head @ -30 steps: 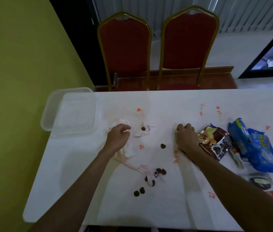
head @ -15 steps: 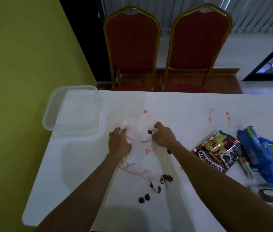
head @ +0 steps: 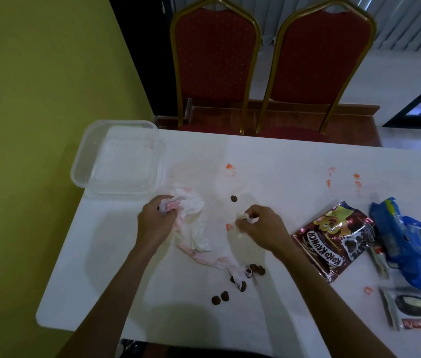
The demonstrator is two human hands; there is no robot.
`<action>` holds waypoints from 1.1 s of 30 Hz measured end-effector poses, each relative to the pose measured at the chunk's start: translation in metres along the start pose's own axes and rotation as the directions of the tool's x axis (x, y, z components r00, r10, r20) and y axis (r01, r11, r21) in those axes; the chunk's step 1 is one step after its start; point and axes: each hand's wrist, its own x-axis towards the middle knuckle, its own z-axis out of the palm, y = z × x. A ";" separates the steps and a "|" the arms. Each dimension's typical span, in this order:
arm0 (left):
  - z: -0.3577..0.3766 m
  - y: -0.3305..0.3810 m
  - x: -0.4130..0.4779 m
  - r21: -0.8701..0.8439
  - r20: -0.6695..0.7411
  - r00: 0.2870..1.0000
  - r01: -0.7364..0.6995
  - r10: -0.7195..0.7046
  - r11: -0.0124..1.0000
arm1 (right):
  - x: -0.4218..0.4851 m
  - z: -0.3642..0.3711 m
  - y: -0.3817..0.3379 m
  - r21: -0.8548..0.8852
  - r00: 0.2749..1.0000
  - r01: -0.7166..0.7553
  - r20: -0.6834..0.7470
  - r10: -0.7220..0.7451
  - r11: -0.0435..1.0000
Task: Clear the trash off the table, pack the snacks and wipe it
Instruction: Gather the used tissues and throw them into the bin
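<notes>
Gripping the stained tissue in my left hand at the centre of the frame, I pinch with my right hand what seems a small torn scrap. If I pull fast, the wet tissue may tear, or sweep the cereal balls off the table.

A tissue lies mid-surface. From it, a container sits at 10 o'clock on the corner. A cereal bag lies at 3 o'clock with a wrapper just beyond, a cookie packet at 4 o'clock and loose cereal pieces at 6 o'clock. Two chairs stand behind at 12 o'clock.
</notes>
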 end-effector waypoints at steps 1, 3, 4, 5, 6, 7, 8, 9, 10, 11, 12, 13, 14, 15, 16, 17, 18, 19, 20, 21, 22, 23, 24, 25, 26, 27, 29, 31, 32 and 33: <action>0.002 -0.003 -0.006 0.046 0.030 0.999 -0.014 0.013 0.999 | -0.009 0.007 -0.004 -0.031 0.999 0.028 0.037 -0.026 0.999; 0.011 -0.017 -0.014 0.182 0.116 0.993 -0.054 0.033 0.982 | -0.022 0.028 -0.010 -0.087 0.986 0.097 0.142 -0.084 0.991; 0.017 -0.024 -0.016 0.254 0.165 0.986 -0.081 0.039 0.964 | -0.026 0.041 -0.012 -0.133 0.974 0.134 0.202 -0.106 0.982; 0.022 -0.032 -0.017 0.320 0.216 0.976 -0.109 0.039 0.941 | -0.029 0.055 -0.013 -0.182 0.959 0.170 0.258 -0.120 0.969; 0.027 -0.038 -0.019 0.406 0.261 0.965 -0.129 0.021 0.905 | -0.032 0.070 -0.013 -0.230 0.946 0.199 0.297 -0.126 0.953; 0.033 -0.043 -0.021 0.496 0.292 0.956 -0.152 0.001 0.855 | -0.034 0.084 -0.011 -0.266 0.940 0.222 0.315 -0.133 0.938; 0.038 -0.046 -0.024 0.578 0.310 0.951 -0.174 -0.017 0.797 | -0.035 0.096 -0.009 -0.296 0.939 0.231 0.316 -0.133 0.927; 0.043 -0.048 -0.027 0.628 0.320 0.947 -0.203 -0.011 0.751 | -0.035 0.105 -0.007 -0.319 0.943 0.239 0.300 -0.142 0.917; 0.045 -0.049 -0.031 0.646 0.329 0.944 -0.221 -0.005 0.731 | -0.036 0.111 -0.006 -0.336 0.947 0.237 0.289 -0.140 0.912; 0.047 -0.050 -0.032 0.634 0.332 0.943 -0.229 0.007 0.739 | -0.035 0.115 -0.005 -0.333 0.949 0.239 0.277 -0.147 0.912; 0.048 -0.050 -0.033 0.603 0.330 0.944 -0.217 0.007 0.768 | -0.034 0.115 -0.006 -0.326 0.949 0.238 0.277 -0.148 0.915; 0.048 -0.052 -0.032 0.563 0.328 0.945 -0.205 0.011 0.801 | -0.032 0.115 -0.006 -0.312 0.948 0.244 0.275 -0.158 0.918; 0.046 -0.053 -0.032 0.534 0.329 0.944 -0.204 0.021 0.820 | -0.031 0.112 -0.007 -0.288 0.951 0.235 0.265 -0.159 0.928; 0.044 -0.055 -0.031 0.503 0.334 0.941 -0.221 0.048 0.836 | -0.030 0.109 -0.008 -0.243 0.955 0.226 0.244 -0.166 0.943; 0.043 -0.054 -0.031 0.468 0.336 0.939 -0.240 0.080 0.850 | -0.030 0.104 -0.009 -0.185 0.962 0.211 0.213 -0.171 0.960; 0.041 -0.051 -0.032 0.433 0.328 0.938 -0.257 0.114 0.864 | -0.030 0.098 -0.010 -0.121 0.968 0.207 0.171 -0.185 0.971; 0.038 -0.043 -0.035 0.406 0.316 0.939 -0.266 0.138 0.874 | -0.032 0.090 -0.013 -0.061 0.973 0.202 0.121 -0.194 0.977; 0.036 -0.034 -0.040 0.381 0.303 0.940 -0.269 0.155 0.885 | -0.034 0.081 -0.017 0.005 0.978 0.196 0.065 -0.196 0.981; 0.034 -0.022 -0.046 0.343 0.295 0.942 -0.260 0.159 0.903 | -0.037 0.070 -0.020 0.077 0.983 0.183 0.012 -0.184 0.980; 0.034 -0.009 -0.053 0.287 0.297 0.943 -0.240 0.152 0.927 | -0.041 0.060 -0.024 0.150 0.986 0.164 -0.030 -0.161 0.975; 0.035 0.002 -0.061 0.225 0.313 0.938 -0.223 0.147 0.949 | -0.044 0.051 -0.026 0.216 0.990 0.136 -0.056 -0.126 0.967; 0.037 0.013 -0.069 0.167 0.348 0.925 -0.219 0.150 0.961 | -0.047 0.043 -0.027 0.271 0.994 0.103 -0.068 -0.087 0.957; 0.041 0.023 -0.076 0.115 0.397 0.904 -0.223 0.161 0.968 | -0.051 0.036 -0.027 0.304 0.996 0.069 -0.077 -0.048 0.950; 0.045 0.033 -0.083 0.067 0.446 0.878 -0.227 0.175 0.971 | -0.055 0.028 -0.026 0.315 0.996 0.043 -0.091 -0.015 0.948; 0.051 0.040 -0.088 0.035 0.481 0.856 -0.237 0.192 0.971 | -0.058 0.021 -0.024 0.314 0.994 0.023 -0.107 0.011 0.949; 0.058 0.048 -0.093 0.018 0.500 0.840 -0.252 0.209 0.968 | -0.061 0.013 -0.020 0.308 0.992 0.010 -0.123 0.030 0.951; 0.074 0.058 -0.100 0.029 0.506 0.829 -0.290 0.236 0.957 | -0.069 -0.004 -0.010 0.319 0.989 -0.018 -0.136 0.065 0.948; 0.089 0.065 -0.109 0.054 0.497 0.833 -0.310 0.244 0.949 | -0.079 -0.019 0.002 0.375 0.987 -0.043 -0.125 0.097 0.926; 0.098 0.068 -0.112 0.064 0.491 0.835 -0.317 0.247 0.946 | -0.084 -0.026 0.008 0.400 0.986 -0.044 -0.130 0.104 0.915; 0.105 0.071 -0.117 0.065 0.484 0.840 -0.315 0.246 0.947 | -0.088 -0.032 0.014 0.423 0.984 -0.040 -0.140 0.109 0.905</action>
